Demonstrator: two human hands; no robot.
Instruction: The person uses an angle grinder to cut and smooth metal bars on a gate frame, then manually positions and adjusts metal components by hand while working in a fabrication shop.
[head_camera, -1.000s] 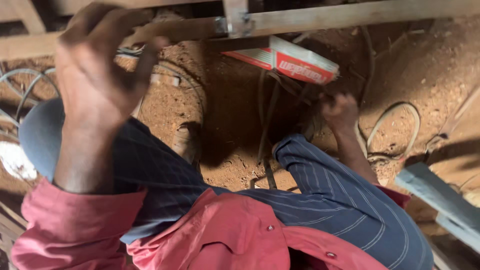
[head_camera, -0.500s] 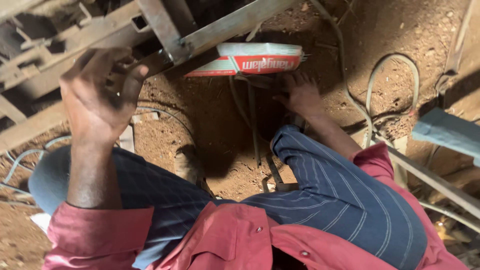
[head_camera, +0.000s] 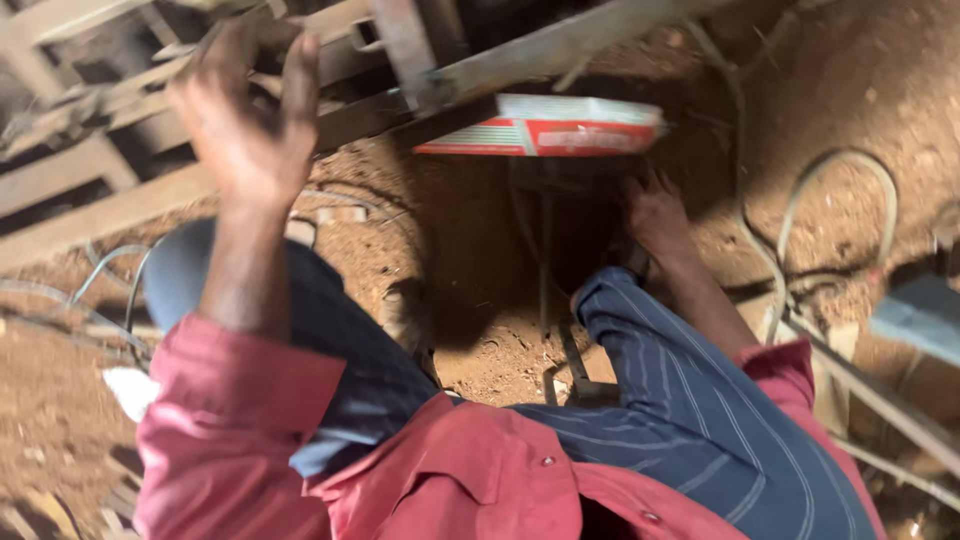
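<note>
Both hands are out in front of a person squatting on reddish dirt, and the flat red and white box (head_camera: 545, 127) lying under a slanted wooden beam (head_camera: 560, 45) serves as the landmark. Left of the box and slightly higher, the left hand (head_camera: 245, 120) is raised in the air with its fingers (head_camera: 298, 85) loosely spread and curled, the palm partly open; it grips nothing, though its fingertips come close to the wooden frame (head_camera: 90, 170) beyond it. Whether they touch the wood cannot be told, since the view is blurred. Just below the box's right end, the right hand (head_camera: 658, 212) reaches down to the soil with fingers splayed. It sits in shadow, so whether it holds anything cannot be told; several thin dark cables (head_camera: 545, 260) run down from beneath the box close beside it.

Below the box, the person's knees in blue striped trousers (head_camera: 690, 400) frame a patch of bare ground, and red shirt sleeves (head_camera: 235, 420) cover both forearms. Right of the box, a pale looped cable (head_camera: 835, 165) lies on the dirt, and further right a grey-blue block (head_camera: 920, 315) sits at the picture's edge.
</note>
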